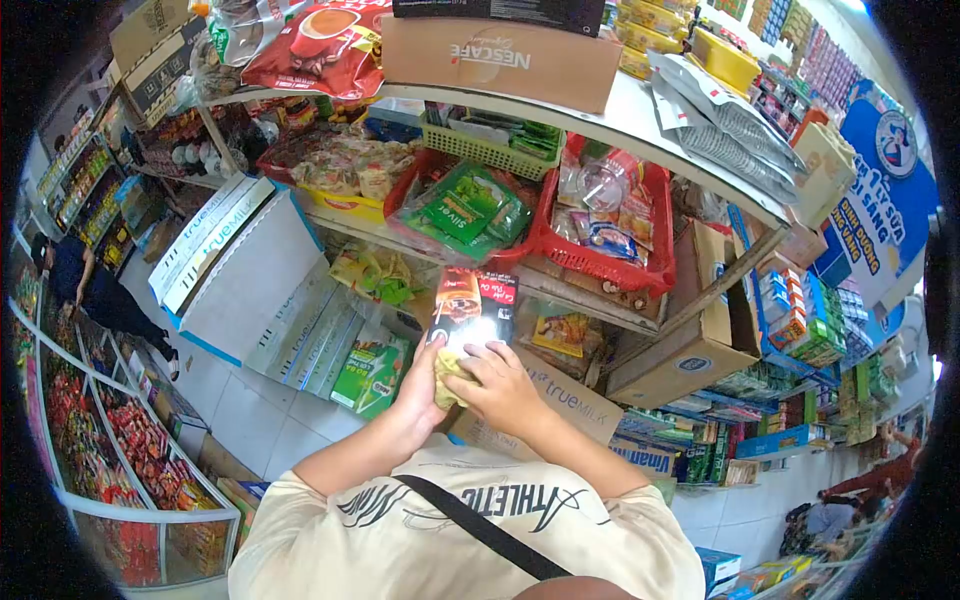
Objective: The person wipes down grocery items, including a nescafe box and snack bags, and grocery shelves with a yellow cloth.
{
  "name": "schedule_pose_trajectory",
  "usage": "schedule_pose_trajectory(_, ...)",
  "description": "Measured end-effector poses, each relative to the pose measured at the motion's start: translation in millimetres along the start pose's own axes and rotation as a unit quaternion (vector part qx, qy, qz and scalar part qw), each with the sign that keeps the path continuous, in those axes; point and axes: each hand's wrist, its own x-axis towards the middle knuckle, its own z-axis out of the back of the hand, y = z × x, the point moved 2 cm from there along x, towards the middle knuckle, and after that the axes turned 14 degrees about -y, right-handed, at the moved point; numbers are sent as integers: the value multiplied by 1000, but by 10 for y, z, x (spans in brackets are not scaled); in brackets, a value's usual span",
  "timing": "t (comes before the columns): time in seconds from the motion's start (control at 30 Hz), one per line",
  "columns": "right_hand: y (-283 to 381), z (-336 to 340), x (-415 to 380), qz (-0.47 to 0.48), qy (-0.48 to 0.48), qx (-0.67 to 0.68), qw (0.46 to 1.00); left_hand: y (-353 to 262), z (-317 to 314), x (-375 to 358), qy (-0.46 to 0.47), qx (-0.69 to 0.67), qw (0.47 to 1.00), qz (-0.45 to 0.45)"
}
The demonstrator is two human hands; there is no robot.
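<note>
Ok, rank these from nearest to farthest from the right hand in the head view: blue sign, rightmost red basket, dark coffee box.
From the right hand:
1. Dark coffee box, at its fingertips
2. Rightmost red basket, ahead on the shelf
3. Blue sign, far right

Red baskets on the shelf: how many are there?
2 for sure: the middle basket under the green packs, and the right basket of packets. A red edge farther left may be another.

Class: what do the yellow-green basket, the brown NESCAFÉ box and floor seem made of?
Yellow-green basket: likely moulded plastic, matte; regular lattice wall.
Brown NESCAFÉ box: apparently cardboard, matte; flat printed side.
Floor: probably glazed tile, slightly glossy; straight joints.
</note>
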Motion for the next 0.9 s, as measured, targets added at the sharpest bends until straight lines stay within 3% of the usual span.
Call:
schedule_pose_trajectory(0.13, -71, 47, -148, -101, -3, 137, 985, 62, 59, -6, -16, 42, 996, -81)
schedule_pose_trajectory(0.2, -108, 152, -271, -191, -90, 189, 959, 82, 137, 51, -17, 41, 991, -124)
schedule_pose_trajectory(0.27, -196, 311, -285, -246, -164, 190, 936, 99, 287, 89, -34, 215, 949, -226)
schedule_pose_trajectory(0.3, -274, 338, -326, -264, -196, 174, 928, 83, 292, 51, -44, 301, 913, -271)
schedule_pose_trajectory(0.33, -346, 311, -355, -267, -208, 136, 931, 20, 248, -96, -73, 475, 787, -387)
schedule_pose_trajectory(0.37, -417, 266, -381, -269, -220, 99, 932, 18, 290, -97, -56, 568, 707, -417)
schedule_pose_trajectory(0.43, -386, 185, -308, -276, -152, 84, 945, 54, 204, -192, -31, 582, 679, -446)
schedule_pose_trajectory(0.5, -229, 52, -215, -262, -15, 83, 961, 150, 167, -230, -11, 573, 702, -422)
schedule_pose_trajectory(0.53, -168, -14, -281, -232, 18, 47, 971, 202, 173, -232, -17, 585, 685, -434)
schedule_pose_trajectory(0.77, -414, -294, -550, -334, -10, 138, 932, 223, 236, -330, -40, 659, 596, -457)
schedule_pose_trajectory(0.9, -661, -351, -609, -386, 10, 90, 918, 203, 155, -402, -54, 627, 606, -487)
